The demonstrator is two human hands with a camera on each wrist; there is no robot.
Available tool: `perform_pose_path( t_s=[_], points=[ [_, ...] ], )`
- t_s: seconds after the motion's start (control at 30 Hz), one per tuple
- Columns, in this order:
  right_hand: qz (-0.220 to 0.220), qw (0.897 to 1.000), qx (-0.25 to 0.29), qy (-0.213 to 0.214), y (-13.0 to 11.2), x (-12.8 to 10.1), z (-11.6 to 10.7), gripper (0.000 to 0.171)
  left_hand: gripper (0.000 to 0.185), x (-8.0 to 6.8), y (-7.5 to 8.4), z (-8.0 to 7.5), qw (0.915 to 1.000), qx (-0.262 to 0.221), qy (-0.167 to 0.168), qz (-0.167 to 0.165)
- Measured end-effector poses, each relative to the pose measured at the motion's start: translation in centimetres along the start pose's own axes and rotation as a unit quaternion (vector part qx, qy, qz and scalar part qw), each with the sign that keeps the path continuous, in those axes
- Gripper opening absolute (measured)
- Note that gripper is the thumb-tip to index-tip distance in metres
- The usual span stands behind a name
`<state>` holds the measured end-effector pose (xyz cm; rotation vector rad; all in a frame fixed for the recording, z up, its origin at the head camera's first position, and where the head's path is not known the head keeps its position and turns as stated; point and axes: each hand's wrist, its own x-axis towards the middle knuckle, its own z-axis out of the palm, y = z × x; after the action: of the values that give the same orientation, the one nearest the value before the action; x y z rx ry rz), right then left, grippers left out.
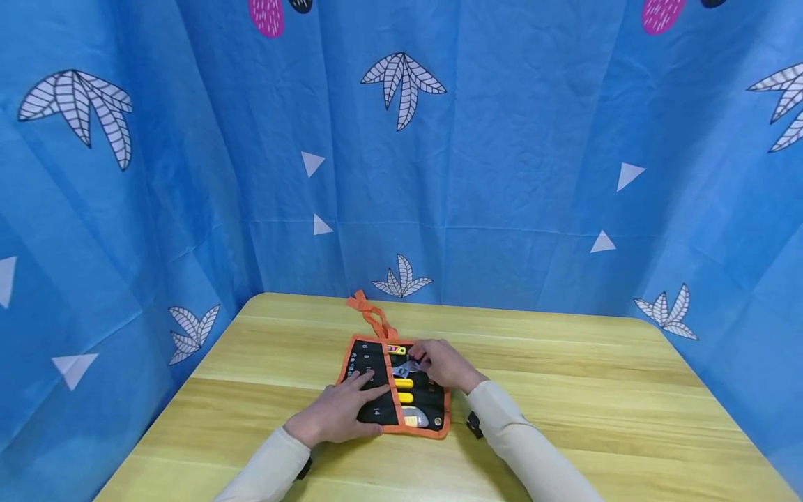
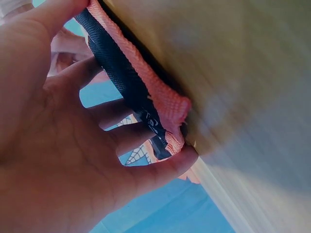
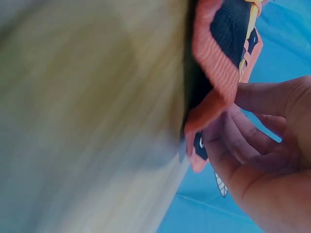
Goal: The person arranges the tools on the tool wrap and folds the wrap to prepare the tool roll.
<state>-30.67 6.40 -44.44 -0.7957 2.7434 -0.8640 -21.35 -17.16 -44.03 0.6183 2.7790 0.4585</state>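
Note:
A black tool pouch [image 1: 366, 397] with orange trim lies unrolled on the table, printed with white numbers on its left part. My left hand [image 1: 341, 410] rests spread over that part; in the left wrist view its fingers [image 2: 163, 165] reach along the pouch edge [image 2: 119, 73]. At the pouch's upper right, my right hand [image 1: 444, 364] has curled fingers pinching at a silver metal tool [image 1: 404, 369], whose kind is unclear. The right wrist view shows the curled right hand [image 3: 262, 141] beside the orange trim [image 3: 216, 63]; the fingertips are partly hidden.
Yellow handles [image 1: 404, 383] and a grey-and-yellow tool [image 1: 415, 417] sit in the pouch pockets. A yellow item [image 1: 396, 350] lies near its top. An orange tie strap [image 1: 375, 315] trails behind it. The wooden table [image 1: 596, 390] meets a blue curtain [image 1: 514, 174] at the back.

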Motion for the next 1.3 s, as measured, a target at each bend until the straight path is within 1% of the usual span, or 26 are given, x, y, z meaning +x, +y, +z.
perform_pose_path(
  t_s=[0.23,0.4,0.53,0.67,0.83,0.9,1.07,1.17,1.3],
  points=[
    [-0.016,1.0,-0.011,0.003,-0.1,-1.8,-0.7,0.025,0.075,0.0,0.0,0.1,1.0,0.006,-0.002,-0.002],
    [-0.028,0.999,-0.028,-0.002,-0.5,-3.0,-0.6,0.021,0.075,-0.1,0.0,0.1,0.9999,0.009,-0.005,-0.002],
    [-0.048,0.998,-0.045,-0.007,-1.0,-3.9,-0.6,0.021,0.075,-0.1,0.1,0.0,0.9999,0.011,-0.008,-0.002],
    [-0.069,0.997,-0.041,-0.021,-1.5,-5.0,-0.5,0.022,0.077,-0.2,0.1,-0.2,0.9999,0.008,-0.011,-0.001],
    [-0.084,0.995,-0.029,-0.045,-1.9,-6.2,-0.3,0.028,0.08,-0.5,-0.1,-0.6,0.9999,0.003,-0.013,0.003],
    [-0.087,0.994,-0.033,-0.054,-2.0,-6.6,-0.1,0.031,0.082,-0.7,0.0,-0.8,0.9999,0.001,-0.011,0.002],
    [-0.073,0.992,-0.068,-0.07,-2.4,-7.3,0.5,0.039,0.081,-0.9,0.4,-1.4,0.9999,0.006,-0.007,-0.007],
    [-0.063,0.991,-0.091,-0.075,-2.4,-7.5,0.8,0.047,0.077,-0.9,0.7,-1.5,0.9999,0.012,-0.009,-0.008],
    [-0.061,0.988,-0.118,-0.075,-2.4,-7.7,1.0,0.054,0.067,-0.8,0.8,-1.3,0.9999,0.014,-0.006,-0.002]
  ],
)
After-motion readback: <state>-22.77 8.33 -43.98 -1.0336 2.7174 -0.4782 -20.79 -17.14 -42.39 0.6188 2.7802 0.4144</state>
